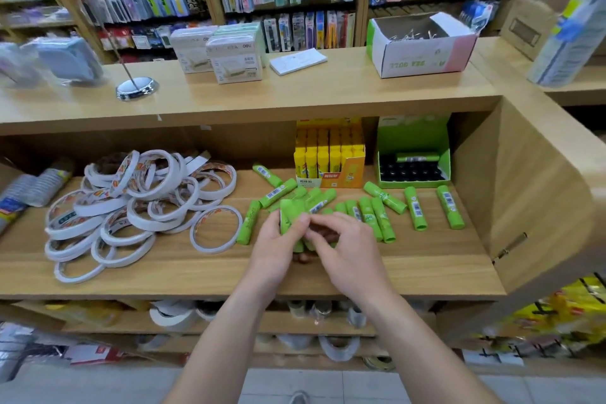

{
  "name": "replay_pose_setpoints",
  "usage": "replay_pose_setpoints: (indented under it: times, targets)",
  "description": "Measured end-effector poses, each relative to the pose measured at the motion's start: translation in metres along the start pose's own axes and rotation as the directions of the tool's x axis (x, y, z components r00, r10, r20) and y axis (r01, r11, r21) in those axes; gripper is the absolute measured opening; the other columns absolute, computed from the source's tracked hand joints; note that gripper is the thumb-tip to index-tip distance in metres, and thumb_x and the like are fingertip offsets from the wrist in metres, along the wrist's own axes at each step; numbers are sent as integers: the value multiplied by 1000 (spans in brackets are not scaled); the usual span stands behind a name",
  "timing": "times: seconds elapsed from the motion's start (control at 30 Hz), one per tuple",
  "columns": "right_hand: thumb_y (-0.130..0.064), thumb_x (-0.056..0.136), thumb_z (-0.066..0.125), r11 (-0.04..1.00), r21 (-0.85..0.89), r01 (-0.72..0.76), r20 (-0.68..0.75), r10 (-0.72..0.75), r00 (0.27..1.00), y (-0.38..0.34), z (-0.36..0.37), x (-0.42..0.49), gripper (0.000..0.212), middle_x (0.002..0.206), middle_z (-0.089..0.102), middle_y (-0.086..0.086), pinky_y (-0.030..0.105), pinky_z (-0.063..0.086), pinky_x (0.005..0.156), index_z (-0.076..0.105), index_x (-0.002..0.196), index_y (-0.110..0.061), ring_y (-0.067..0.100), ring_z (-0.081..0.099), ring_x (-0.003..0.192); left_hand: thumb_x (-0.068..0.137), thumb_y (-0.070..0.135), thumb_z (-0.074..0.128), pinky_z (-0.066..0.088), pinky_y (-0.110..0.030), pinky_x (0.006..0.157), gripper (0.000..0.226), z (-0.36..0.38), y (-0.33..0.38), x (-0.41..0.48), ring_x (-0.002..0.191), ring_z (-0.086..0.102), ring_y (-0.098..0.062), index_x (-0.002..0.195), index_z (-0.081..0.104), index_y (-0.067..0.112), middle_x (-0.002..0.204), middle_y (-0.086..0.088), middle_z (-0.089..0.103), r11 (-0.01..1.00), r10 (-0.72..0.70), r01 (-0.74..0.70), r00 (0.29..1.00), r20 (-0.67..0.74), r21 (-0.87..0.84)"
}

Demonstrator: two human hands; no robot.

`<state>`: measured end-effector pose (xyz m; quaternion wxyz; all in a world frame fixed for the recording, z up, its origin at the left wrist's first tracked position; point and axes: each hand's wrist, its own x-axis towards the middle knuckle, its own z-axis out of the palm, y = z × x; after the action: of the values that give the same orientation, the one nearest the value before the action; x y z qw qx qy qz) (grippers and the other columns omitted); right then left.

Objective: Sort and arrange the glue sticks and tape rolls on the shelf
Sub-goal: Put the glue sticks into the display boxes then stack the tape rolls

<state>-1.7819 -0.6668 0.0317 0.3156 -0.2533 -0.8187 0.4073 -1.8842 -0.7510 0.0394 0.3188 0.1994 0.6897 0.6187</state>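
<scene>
Several green glue sticks (415, 209) lie scattered on the wooden shelf (426, 269). My left hand (278, 248) grips a bundle of green glue sticks (290, 213) above the shelf's middle. My right hand (347, 249) meets it from the right, its thumb and fingers pinching at the same bundle. A heap of white tape rolls (137, 203) fills the shelf's left half. At the back stand a green box (411, 154) with dark-capped sticks and one green stick lying on top, and a yellow box of yellow glue sticks (329, 157).
The counter top (295, 92) above carries white boxes (236, 56), an open carton (421, 43) and a chrome stand (136, 87). A wooden side panel (531, 207) closes the shelf on the right. Stacked clear rolls (32, 187) sit at far left. More tape lies on the lower shelf (177, 315).
</scene>
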Motion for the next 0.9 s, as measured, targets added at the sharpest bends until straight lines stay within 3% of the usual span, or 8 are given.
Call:
replay_pose_setpoints:
  times: [0.1,0.23,0.33,0.43,0.53,0.63,0.8,0.9]
  targets:
    - [-20,92,69,998,-47,-36,6,36,999,5,-7,-3,24,105,71,-15,19,48,92,75,115,-25,-1,60,99,94,28,68,53,-26,55,17,1,0,8,75,68,-3,108,64,20,94,2,74,996,8,-4,999,-39,84]
    - [-30,91,69,943,-306,-133,-143,93,985,24,-26,-18,33,112,60,-12,29,46,96,68,123,-24,9,51,107,86,33,76,47,-21,71,24,-1,-5,14,85,63,4,102,61,26,95,14,69,900,128,-86,989,-72,428]
    - [-47,87,68,847,-499,-183,-146,125,981,33,-30,-22,48,117,58,-3,37,48,93,64,128,-22,19,47,110,86,42,74,42,-29,67,30,7,0,14,84,60,-8,98,56,21,93,11,65,788,95,-53,995,-36,613]
    - [-56,86,62,780,-614,-118,-53,108,993,32,-28,-16,54,118,63,-2,41,47,93,64,129,-22,23,50,110,88,43,71,39,-28,71,33,18,8,19,84,55,-15,102,54,18,87,11,56,750,60,-15,997,-46,661]
    - [-54,91,58,819,-559,-130,6,161,987,35,-29,-13,54,125,62,-3,38,44,99,59,136,-23,22,53,115,88,46,69,43,-31,76,39,26,10,23,96,60,-24,109,54,16,97,4,62,737,42,6,998,-55,676]
    - [-45,90,68,894,-424,-144,-4,158,987,38,-31,-14,50,121,63,-6,36,48,95,61,134,-22,19,59,112,88,47,67,45,-34,79,42,31,10,25,103,61,-31,107,49,15,105,-3,65,727,13,40,997,-72,685]
    - [-38,81,80,934,-312,-173,-7,180,984,36,-34,-12,57,109,66,-15,29,49,88,61,133,-28,5,60,92,90,38,70,39,-28,78,38,33,13,26,106,61,-26,112,45,19,98,5,59,803,-4,30,999,-45,595]
    - [-37,78,82,940,-267,-210,3,219,976,35,-37,-9,60,109,66,-18,28,50,88,60,134,-30,0,60,88,87,37,75,42,-27,83,42,34,11,26,109,60,-22,113,46,21,105,6,62,841,-4,6,1000,-6,542]
